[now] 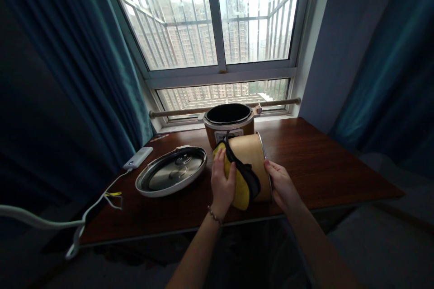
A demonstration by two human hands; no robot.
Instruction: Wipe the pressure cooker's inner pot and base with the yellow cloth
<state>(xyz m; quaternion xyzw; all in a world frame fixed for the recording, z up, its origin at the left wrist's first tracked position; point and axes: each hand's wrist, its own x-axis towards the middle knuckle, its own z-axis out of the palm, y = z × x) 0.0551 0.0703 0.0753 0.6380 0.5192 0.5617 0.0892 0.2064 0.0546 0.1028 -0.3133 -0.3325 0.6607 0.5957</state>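
Note:
Tilted on its side above the table's front edge is a gold-coloured inner pot [251,150]. My right hand [282,185] grips its metal rim, thumb and fingers closed on it. Against the pot's base my left hand [224,183] presses a yellow cloth [241,192] with a dark grey edge, the fingers laid over it. Just behind stands the rice cooker body [212,132], its dark opening facing up and a label partly hidden by the pot. To the left lies a round lid [171,169], its shiny metal inside turned upward.
A white power strip [138,158] sits at the table's left edge, its white cable [98,201] running off to the left. Behind the brown table [322,162] is a barred window [220,74], with blue curtains [101,54] at both sides.

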